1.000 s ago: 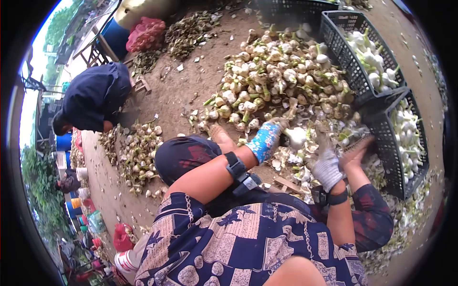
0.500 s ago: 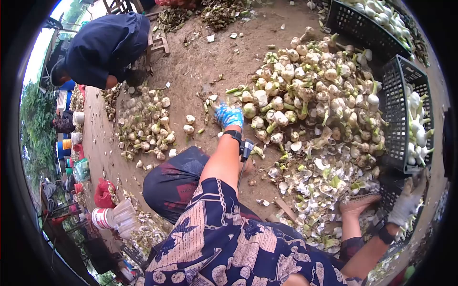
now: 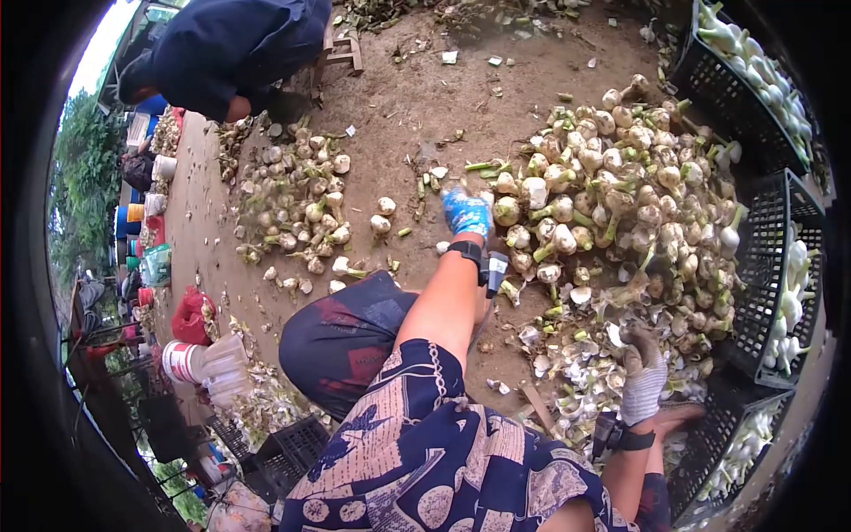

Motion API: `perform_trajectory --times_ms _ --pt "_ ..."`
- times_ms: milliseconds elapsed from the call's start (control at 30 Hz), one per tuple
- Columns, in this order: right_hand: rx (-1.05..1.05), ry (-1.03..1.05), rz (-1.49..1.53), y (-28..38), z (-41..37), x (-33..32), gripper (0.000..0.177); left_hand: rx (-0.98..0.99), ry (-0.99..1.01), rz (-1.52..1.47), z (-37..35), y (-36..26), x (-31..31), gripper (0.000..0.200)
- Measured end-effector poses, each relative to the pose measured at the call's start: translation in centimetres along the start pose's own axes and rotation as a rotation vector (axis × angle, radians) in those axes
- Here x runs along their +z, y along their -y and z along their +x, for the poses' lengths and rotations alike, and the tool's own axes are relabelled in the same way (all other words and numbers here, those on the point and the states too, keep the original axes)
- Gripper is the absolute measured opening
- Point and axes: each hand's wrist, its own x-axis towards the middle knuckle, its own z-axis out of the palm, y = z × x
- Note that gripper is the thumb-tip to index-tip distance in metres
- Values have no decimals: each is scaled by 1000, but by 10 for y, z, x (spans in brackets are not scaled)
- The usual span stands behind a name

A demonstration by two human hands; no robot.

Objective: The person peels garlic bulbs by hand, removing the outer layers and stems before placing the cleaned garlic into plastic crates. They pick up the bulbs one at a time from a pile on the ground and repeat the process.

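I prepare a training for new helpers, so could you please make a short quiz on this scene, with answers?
1. True or false: the black perforated plastic crate at the right holds white bulbs.
2. Nearest to the blue-gloved left hand is: a) a red sack; b) the large heap of round, brownish-white garlic bulbs; c) a white bucket.
3. Fill in: the stooping person in dark blue clothes is nearer the ____ garlic heap.

Key: 1 true; 2 b; 3 smaller.
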Motion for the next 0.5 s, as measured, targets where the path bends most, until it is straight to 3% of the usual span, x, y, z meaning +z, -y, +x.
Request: perform_trajectory --times_ms 33,67,100,133,167,200,233,267,300,333,367,400,433,500 --pt "-78 10 -143 5 6 4 27 135 285 256 1 -18 -6 40" --pt "-165 12 -289 13 11 8 26 -63 656 79 5 -34 -16 48" --pt "-290 -9 -477 20 11 10 25 -46 416 101 5 -34 -15 52" --pt "-302 -21 -481 26 6 11 25 -31 184 117 5 -32 -8 57" --pt "-388 -1 -543 32 -1 12 24 -19 221 62 24 -18 -12 63" --pt "-472 24 -606 36 -6 14 24 -55 63 249 52 12 5 61" --pt "-491 13 -623 38 -10 15 21 -217 -12 221 36 -23 -56 56" --pt "-505 9 -666 32 -14 12 18 -389 -96 233 51 -11 -67 53" --pt "-449 4 -683 18 -16 8 19 -531 -112 228 76 30 -60 50" --pt "-388 1 -699 3 -19 2 19 -617 -7 399 83 34 -74 49" --pt "-333 22 -739 -5 -24 -1 20 -567 165 618 94 53 -81 52" --pt "-280 41 -774 -12 -27 -4 20 -653 96 508 96 62 -85 59" --pt "-262 51 -753 -28 -30 -8 21 -796 -135 314 103 84 -76 65" --pt "-189 49 -764 -27 -32 -3 20 -761 -18 345 115 117 -73 75"
